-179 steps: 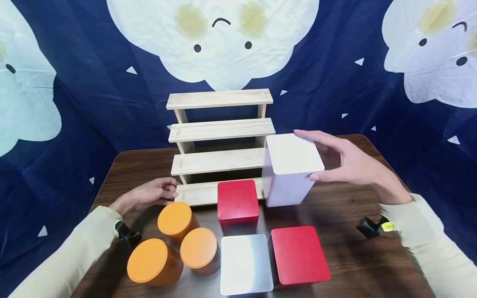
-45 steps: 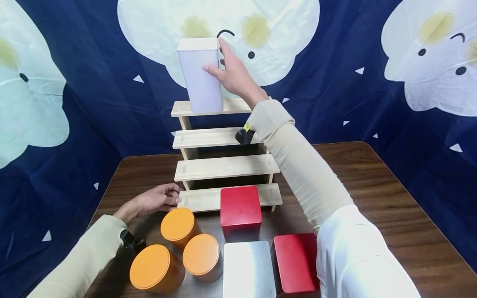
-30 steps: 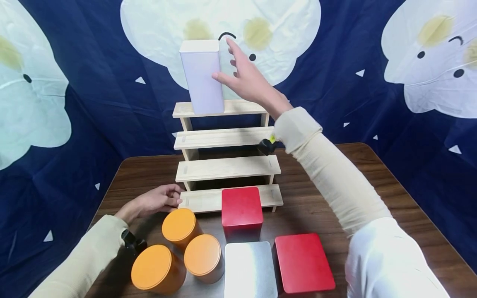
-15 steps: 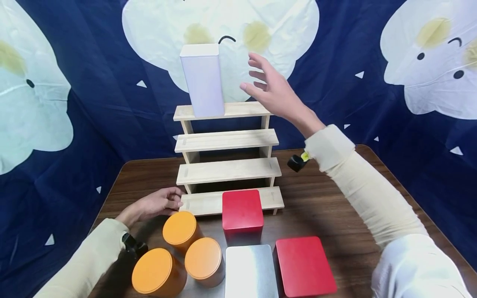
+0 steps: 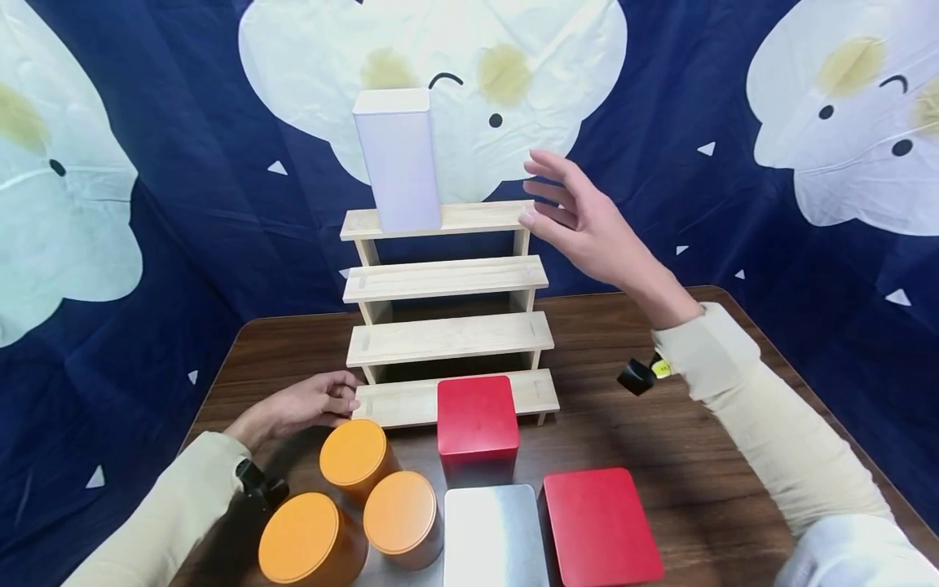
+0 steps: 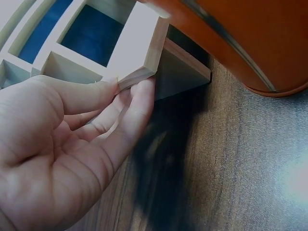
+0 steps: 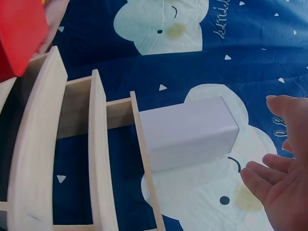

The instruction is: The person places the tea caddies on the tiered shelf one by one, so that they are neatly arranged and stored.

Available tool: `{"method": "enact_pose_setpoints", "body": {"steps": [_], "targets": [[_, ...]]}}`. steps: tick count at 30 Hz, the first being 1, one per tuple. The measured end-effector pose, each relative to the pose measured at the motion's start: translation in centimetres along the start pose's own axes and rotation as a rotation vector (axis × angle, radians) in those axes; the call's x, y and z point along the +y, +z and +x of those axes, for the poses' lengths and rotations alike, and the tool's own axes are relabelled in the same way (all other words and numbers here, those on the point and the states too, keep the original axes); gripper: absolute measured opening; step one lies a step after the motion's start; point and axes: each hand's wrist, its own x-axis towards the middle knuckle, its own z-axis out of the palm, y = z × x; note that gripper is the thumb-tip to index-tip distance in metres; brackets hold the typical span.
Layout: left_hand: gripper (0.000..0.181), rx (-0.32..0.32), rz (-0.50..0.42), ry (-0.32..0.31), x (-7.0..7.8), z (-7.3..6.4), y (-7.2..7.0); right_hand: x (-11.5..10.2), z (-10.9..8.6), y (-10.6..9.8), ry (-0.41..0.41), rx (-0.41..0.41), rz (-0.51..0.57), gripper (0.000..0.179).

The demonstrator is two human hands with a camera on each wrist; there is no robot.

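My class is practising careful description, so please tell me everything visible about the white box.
The white box is tall, four-sided and plain, with a faint lavender tint, smooth faces and slightly rounded top corners. A thin line near the top suggests a lid; the material is unclear. It stands upright towards the left end of the stand's wooden top shelf, which supports it. The right hand is apart from it.

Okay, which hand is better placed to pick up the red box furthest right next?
Probably the right hand: it's empty and on the same side as that red box. The left hand pinches the bottom wooden step, with orange tins and a silver box between.
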Motion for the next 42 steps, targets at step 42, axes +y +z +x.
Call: {"method": "enact_pose_setpoints", "body": {"steps": [42], "targets": [[0.041, 0.010, -0.003, -0.019, -0.4, 0.1, -0.2, 1.4, -16.2, 0.3, 0.126, -0.188, 0.091, 0.071]]}}
